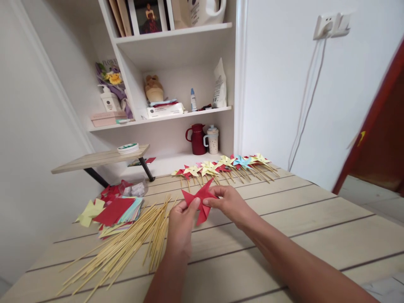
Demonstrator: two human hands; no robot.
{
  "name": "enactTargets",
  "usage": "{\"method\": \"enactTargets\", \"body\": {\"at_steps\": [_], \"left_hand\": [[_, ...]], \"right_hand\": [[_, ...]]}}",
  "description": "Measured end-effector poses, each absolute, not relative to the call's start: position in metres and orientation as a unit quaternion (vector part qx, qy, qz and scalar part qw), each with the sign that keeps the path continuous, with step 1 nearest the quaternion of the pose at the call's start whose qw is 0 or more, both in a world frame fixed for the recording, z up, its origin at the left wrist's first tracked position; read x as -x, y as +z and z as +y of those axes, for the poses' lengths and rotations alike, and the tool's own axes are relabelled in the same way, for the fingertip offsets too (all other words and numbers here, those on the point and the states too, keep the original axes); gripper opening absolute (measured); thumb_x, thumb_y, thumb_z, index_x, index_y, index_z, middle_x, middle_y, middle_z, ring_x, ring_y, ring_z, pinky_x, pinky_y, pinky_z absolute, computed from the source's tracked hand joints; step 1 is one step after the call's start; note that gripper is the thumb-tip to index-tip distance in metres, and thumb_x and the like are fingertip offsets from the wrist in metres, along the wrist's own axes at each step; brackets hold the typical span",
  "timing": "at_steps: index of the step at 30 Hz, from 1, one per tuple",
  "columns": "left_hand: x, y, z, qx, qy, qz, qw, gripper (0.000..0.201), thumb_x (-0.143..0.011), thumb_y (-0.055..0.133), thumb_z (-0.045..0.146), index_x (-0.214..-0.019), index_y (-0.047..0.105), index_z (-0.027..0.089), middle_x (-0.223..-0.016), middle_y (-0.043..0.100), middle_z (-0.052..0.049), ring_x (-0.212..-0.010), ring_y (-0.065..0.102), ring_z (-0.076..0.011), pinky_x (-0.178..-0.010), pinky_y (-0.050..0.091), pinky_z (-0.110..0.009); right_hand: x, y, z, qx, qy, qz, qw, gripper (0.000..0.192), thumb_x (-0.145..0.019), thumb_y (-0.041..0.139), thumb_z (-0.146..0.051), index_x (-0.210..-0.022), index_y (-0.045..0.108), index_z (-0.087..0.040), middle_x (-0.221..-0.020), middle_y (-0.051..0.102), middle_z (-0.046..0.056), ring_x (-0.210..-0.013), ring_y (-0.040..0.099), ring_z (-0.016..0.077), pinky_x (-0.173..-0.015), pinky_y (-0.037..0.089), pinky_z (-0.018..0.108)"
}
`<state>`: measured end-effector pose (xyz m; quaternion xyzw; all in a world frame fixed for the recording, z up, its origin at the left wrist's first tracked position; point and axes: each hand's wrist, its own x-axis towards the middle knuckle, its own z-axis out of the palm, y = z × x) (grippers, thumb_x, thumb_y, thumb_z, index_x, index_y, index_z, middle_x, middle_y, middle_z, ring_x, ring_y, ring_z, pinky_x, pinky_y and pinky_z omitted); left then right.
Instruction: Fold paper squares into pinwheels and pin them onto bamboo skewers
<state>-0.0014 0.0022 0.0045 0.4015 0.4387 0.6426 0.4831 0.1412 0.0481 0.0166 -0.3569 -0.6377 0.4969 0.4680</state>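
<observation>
A red folded paper pinwheel (201, 198) is held above the wooden table (315, 219) by both hands. My left hand (180, 225) pinches its lower left blade with thumb and fingers. My right hand (227, 203) pinches its right side near the centre. A heap of thin bamboo sticks (126, 244) lies just left of my left hand. Behind the hands, a row of finished pinwheels on sticks (225, 166), yellow, red and blue, lies along the table's far edge.
A stack of coloured paper squares (115, 212) sits at the left. A small raised shelf (97, 159) carries a tape roll (128, 147). The white bookcase (176, 113) holds a red jug (197, 139), a mug, bottles and boxes. Cables hang from a wall socket (330, 25).
</observation>
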Motion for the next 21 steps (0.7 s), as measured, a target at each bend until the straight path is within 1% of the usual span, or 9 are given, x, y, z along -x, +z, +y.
{"method": "enactTargets", "body": {"at_steps": [4,7,9,10,13,15,17,19,21], "left_hand": [[0.014,0.004,0.006,-0.398,0.648,0.435,0.482,0.055,-0.081,0.065,0.062,-0.112,0.074,0.017,-0.111,0.074,-0.015,-0.105,0.068,-0.0262,-0.094,0.05,-0.038],[0.026,0.004,0.008,-0.408,0.66,0.497,0.388,0.058,-0.086,0.054,0.065,-0.123,0.068,0.022,-0.13,0.065,-0.014,-0.12,0.06,-0.0265,-0.103,0.044,-0.04],[0.034,0.005,0.01,-0.44,0.653,0.545,0.289,0.052,-0.088,0.056,0.06,-0.124,0.067,0.024,-0.14,0.056,-0.013,-0.131,0.05,-0.0263,-0.111,0.036,-0.04],[0.036,0.005,0.012,-0.462,0.637,0.567,0.242,0.047,-0.086,0.061,0.055,-0.121,0.069,0.025,-0.145,0.05,-0.012,-0.134,0.046,-0.0273,-0.113,0.033,-0.041],[0.038,0.006,0.015,-0.523,0.559,0.623,0.161,0.032,-0.073,0.077,0.039,-0.104,0.076,0.028,-0.15,0.043,-0.01,-0.141,0.034,-0.0346,-0.117,0.024,-0.05],[0.035,0.007,0.016,-0.553,0.518,0.637,0.145,0.03,-0.066,0.081,0.031,-0.096,0.078,0.029,-0.151,0.043,-0.008,-0.143,0.03,-0.0375,-0.118,0.019,-0.054],[0.029,0.007,0.014,-0.577,0.49,0.636,0.153,0.032,-0.062,0.083,0.027,-0.094,0.078,0.028,-0.152,0.042,-0.009,-0.144,0.027,-0.0385,-0.118,0.016,-0.054],[0.025,0.007,0.012,-0.59,0.474,0.628,0.179,0.032,-0.06,0.083,0.024,-0.092,0.079,0.028,-0.153,0.042,-0.009,-0.145,0.026,-0.0388,-0.119,0.016,-0.054],[0.023,0.007,0.01,-0.589,0.478,0.611,0.227,0.032,-0.062,0.08,0.02,-0.093,0.078,0.028,-0.154,0.041,-0.007,-0.145,0.028,-0.0367,-0.118,0.018,-0.052]], "right_hand": [[-0.147,0.013,0.055,0.366,0.533,-0.631,0.429,0.019,-0.066,0.074,-0.031,-0.059,0.061,-0.019,-0.061,0.058,-0.003,-0.06,0.05,0.0138,-0.066,0.037,0.028],[-0.153,0.013,0.058,0.384,0.527,-0.642,0.404,0.017,-0.065,0.074,-0.03,-0.06,0.064,-0.018,-0.06,0.059,-0.003,-0.059,0.049,0.0134,-0.064,0.036,0.028],[-0.156,0.016,0.058,0.4,0.503,-0.657,0.394,0.015,-0.065,0.073,-0.03,-0.061,0.065,-0.018,-0.059,0.058,-0.003,-0.059,0.049,0.0132,-0.062,0.035,0.027],[-0.158,0.018,0.058,0.409,0.487,-0.667,0.388,0.015,-0.065,0.073,-0.03,-0.062,0.065,-0.018,-0.059,0.058,-0.003,-0.059,0.049,0.0132,-0.061,0.034,0.027],[-0.162,0.021,0.058,0.428,0.43,-0.704,0.37,0.012,-0.067,0.071,-0.03,-0.064,0.067,-0.018,-0.061,0.059,-0.003,-0.06,0.05,0.0137,-0.06,0.035,0.027],[-0.164,0.021,0.059,0.428,0.389,-0.732,0.36,0.011,-0.067,0.07,-0.029,-0.063,0.067,-0.019,-0.064,0.061,-0.002,-0.062,0.051,0.0148,-0.06,0.036,0.027],[-0.165,0.019,0.061,0.424,0.353,-0.756,0.353,0.012,-0.068,0.07,-0.028,-0.061,0.066,-0.019,-0.064,0.062,-0.001,-0.064,0.053,0.0159,-0.06,0.036,0.027],[-0.166,0.017,0.062,0.422,0.337,-0.768,0.345,0.013,-0.068,0.069,-0.027,-0.059,0.065,-0.019,-0.063,0.062,-0.001,-0.065,0.054,0.0165,-0.06,0.036,0.027],[-0.167,0.016,0.062,0.425,0.35,-0.762,0.341,0.013,-0.067,0.07,-0.027,-0.058,0.065,-0.02,-0.062,0.061,-0.001,-0.063,0.053,0.016,-0.059,0.036,0.027]]}}
